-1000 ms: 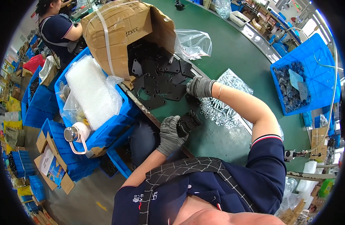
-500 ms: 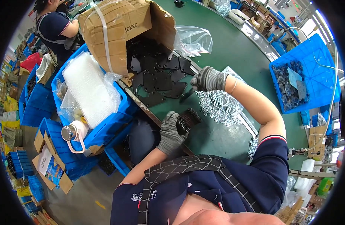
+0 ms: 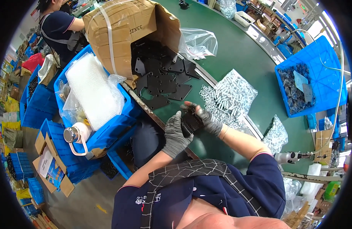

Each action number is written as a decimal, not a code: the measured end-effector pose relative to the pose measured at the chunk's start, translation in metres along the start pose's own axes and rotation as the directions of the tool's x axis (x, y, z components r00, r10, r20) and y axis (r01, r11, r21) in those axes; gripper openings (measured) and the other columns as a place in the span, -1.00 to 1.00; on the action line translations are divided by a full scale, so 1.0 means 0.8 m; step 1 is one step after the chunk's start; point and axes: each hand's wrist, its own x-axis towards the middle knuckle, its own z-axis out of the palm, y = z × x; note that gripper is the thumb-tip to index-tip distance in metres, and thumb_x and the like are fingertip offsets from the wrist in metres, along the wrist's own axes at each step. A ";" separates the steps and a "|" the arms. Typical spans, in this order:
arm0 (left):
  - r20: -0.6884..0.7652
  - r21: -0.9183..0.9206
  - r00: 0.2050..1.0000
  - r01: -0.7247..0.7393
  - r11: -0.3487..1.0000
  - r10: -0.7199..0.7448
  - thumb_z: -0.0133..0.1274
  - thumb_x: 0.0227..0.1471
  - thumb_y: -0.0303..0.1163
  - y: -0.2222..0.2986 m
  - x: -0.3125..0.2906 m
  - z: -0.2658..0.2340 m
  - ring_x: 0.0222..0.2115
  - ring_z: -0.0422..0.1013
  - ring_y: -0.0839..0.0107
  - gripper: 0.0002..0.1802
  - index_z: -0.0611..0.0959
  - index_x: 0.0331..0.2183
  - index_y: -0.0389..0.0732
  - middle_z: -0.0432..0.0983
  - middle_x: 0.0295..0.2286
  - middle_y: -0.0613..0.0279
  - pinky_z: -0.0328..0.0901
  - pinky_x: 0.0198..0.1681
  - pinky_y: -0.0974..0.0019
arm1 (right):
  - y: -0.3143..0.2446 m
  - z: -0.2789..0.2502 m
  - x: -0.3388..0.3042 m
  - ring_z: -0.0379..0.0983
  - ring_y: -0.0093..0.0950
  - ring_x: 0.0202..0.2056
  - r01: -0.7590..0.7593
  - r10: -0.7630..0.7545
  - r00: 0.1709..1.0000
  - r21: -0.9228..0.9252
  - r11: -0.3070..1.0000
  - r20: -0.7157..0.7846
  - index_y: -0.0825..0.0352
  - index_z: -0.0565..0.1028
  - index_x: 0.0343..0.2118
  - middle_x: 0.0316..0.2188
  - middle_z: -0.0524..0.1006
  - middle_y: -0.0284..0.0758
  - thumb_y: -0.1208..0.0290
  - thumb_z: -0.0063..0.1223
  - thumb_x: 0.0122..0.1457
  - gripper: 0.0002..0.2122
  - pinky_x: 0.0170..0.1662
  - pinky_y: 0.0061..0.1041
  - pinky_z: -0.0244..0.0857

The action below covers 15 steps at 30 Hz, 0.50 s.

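My left hand [image 3: 176, 136], in a grey glove, grips a stack of small black plates [image 3: 192, 121] from its left side, just above the near edge of the green table. On the stack's other side my right hand [image 3: 209, 121] is closed, its bare-tipped thumb and fingers at the upper edge. Whether a separate plate is under those fingers is hidden. Beyond my hands lies a loose pile of flat black plates with holes [image 3: 166, 82], spilling from a cardboard box [image 3: 120, 36] on its side. Small silver rings and sleeves [image 3: 220, 108] lie just past my right hand.
A clear bag of silver parts [image 3: 237, 91] lies behind the loose ones, with another bag [image 3: 276, 135] to the right. Blue crates [image 3: 329, 76] stand right and left; the left one [image 3: 124, 108] holds bubble wrap and a bottle [image 3: 77, 134]. Another person [image 3: 59, 32] works at far left.
My right hand has come from beside the black pile, where it held a dark plate, down to the stack. My left hand stays in place, with the stack turned slightly.
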 end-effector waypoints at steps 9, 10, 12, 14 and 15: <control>-0.039 0.044 0.998 0.041 0.998 -0.039 0.38 -0.43 -0.18 0.005 -0.004 0.009 -0.06 0.30 -0.06 0.18 0.14 0.20 -0.32 0.30 -0.06 -0.14 0.18 0.07 -0.04 | -0.080 0.002 0.066 0.34 -0.30 0.10 -0.018 0.050 0.999 -0.871 0.491 0.007 0.26 0.30 0.18 0.12 0.36 -0.25 0.08 0.08 0.17 -0.44 0.12 -0.32 0.24; -0.045 0.035 0.998 0.040 0.999 -0.038 0.38 -0.42 -0.17 0.005 -0.006 0.010 -0.06 0.30 -0.06 0.19 0.14 0.20 -0.33 0.30 -0.05 -0.14 0.17 0.07 -0.04 | -0.090 0.007 0.083 0.37 -0.22 0.06 0.013 -0.109 0.994 -0.999 -0.034 0.017 0.26 0.32 0.15 0.07 0.40 -0.20 0.10 0.14 0.11 -0.43 0.08 -0.27 0.27; -0.035 0.024 0.999 0.039 0.999 -0.038 0.37 -0.41 -0.15 0.002 -0.010 0.010 -0.04 0.29 -0.07 0.19 0.13 0.21 -0.33 0.29 -0.04 -0.14 0.16 0.09 -0.04 | -0.091 0.013 0.105 0.38 -0.21 0.04 0.045 -0.064 0.997 -0.989 -0.142 0.054 0.28 0.34 0.12 0.05 0.41 -0.17 0.10 0.18 0.07 -0.41 0.06 -0.26 0.28; -0.001 -0.013 0.999 0.035 0.999 -0.035 0.36 -0.39 -0.13 -0.002 -0.015 0.011 -0.01 0.27 -0.08 0.19 0.11 0.21 -0.34 0.27 0.00 -0.15 0.13 0.13 -0.05 | -0.091 0.020 0.122 0.40 -0.18 -0.01 0.098 0.039 0.995 -0.933 -0.347 0.090 0.31 0.36 0.08 0.00 0.41 -0.12 0.10 0.24 -0.03 -0.38 0.03 -0.23 0.30; -0.006 -0.008 0.999 0.033 0.999 -0.034 0.36 -0.39 -0.13 -0.007 -0.018 0.014 -0.01 0.27 -0.08 0.19 0.11 0.21 -0.34 0.27 0.00 -0.15 0.13 0.13 -0.05 | -0.089 0.024 0.124 0.40 -0.18 -0.01 0.102 0.036 0.995 -0.932 -0.349 0.096 0.31 0.36 0.08 0.00 0.41 -0.12 0.10 0.24 -0.03 -0.38 0.03 -0.23 0.30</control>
